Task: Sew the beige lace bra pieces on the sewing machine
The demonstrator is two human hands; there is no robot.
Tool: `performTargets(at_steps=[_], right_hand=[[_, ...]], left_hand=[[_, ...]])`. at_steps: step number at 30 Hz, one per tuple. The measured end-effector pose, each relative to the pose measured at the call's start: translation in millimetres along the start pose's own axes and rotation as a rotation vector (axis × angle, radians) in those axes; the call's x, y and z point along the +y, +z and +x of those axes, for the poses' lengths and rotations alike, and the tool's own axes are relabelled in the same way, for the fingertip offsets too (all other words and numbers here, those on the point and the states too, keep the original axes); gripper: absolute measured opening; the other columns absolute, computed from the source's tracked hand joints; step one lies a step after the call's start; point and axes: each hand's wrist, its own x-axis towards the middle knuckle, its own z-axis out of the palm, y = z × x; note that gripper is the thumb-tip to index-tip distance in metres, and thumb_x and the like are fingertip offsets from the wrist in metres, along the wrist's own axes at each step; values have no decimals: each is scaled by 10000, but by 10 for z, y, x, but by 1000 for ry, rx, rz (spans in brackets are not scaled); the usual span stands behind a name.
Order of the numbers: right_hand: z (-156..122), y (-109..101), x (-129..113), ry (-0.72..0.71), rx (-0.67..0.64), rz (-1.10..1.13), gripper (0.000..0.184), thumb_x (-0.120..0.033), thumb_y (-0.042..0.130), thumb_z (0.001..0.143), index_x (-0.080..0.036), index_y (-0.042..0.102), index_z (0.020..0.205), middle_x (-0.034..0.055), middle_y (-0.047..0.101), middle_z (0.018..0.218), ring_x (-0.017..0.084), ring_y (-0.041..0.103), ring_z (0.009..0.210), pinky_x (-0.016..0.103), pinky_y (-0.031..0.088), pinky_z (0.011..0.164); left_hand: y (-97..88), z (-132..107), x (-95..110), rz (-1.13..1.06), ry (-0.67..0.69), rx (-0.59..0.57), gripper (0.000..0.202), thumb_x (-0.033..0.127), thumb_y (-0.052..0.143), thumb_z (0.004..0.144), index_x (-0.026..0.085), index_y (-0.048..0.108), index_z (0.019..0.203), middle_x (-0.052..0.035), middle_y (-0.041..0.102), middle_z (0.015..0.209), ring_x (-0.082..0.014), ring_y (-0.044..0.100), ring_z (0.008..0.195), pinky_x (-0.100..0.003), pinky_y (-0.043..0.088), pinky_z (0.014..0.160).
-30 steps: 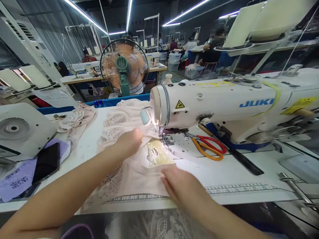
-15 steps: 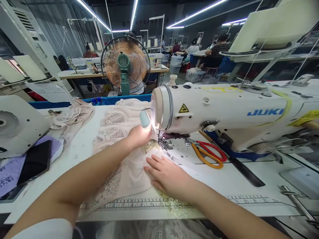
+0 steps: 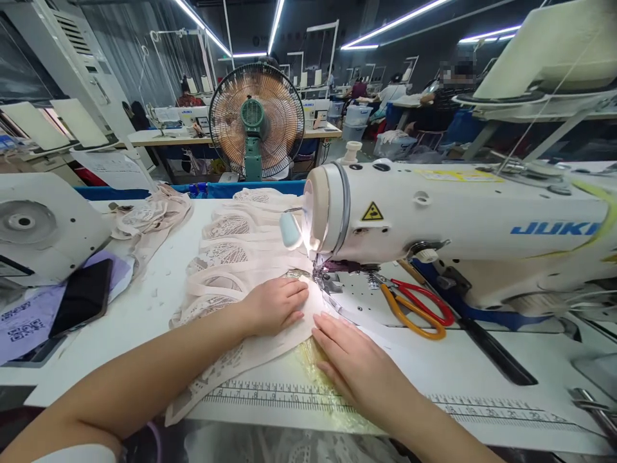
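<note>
My left hand (image 3: 277, 307) lies palm down on a pale pink fabric piece (image 3: 294, 335), fingers stretched toward the sewing machine's needle area (image 3: 318, 270). At the fabric's right edge rests my right hand (image 3: 354, 350), its fingers extended and lying flat. The piece reaches up to the lit presser foot of the white sewing machine (image 3: 463, 209). Under and beside my right hand is a yellowish translucent strip (image 3: 313, 363). More pale pink lace garment pieces (image 3: 226, 225) lie joined in a row behind my left hand.
Scissors with orange and red handles (image 3: 424, 312) lie right of the needle, beside a black-handled tool (image 3: 501, 354). A printed ruler (image 3: 270, 395) runs along the front edge. Left are a phone (image 3: 81, 296) and another machine (image 3: 48, 228). A fan (image 3: 255, 122) stands behind.
My left hand has come down from beside the needle onto the fabric, its fingers now flat. My right hand has shifted slightly to the right. The camera view has turned a little left.
</note>
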Motion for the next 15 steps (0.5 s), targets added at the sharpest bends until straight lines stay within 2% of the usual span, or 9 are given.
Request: performTargets(at_steps=[6,15], right_hand=[[-60,67,41,36,43,-50,338,-207,400,908,-59,573,1157,180,581,1248,299,543,1157,499,495,930],[-58,82,63,49,83,-51,340,-210,387,911,-53,581,1142,186,590,1233,299,542,1159,500,490,937]], left_hand=[[28,84,-24,0,-49,-1,413,322,425,901,38,557,1169,-175,561,1234,-280,541,1094,-389,482,920],[58,166,-57,64,-35,22,411,323,412,913,38,574,1161,-165,573,1242,-285,541,1106,-401,459,951]])
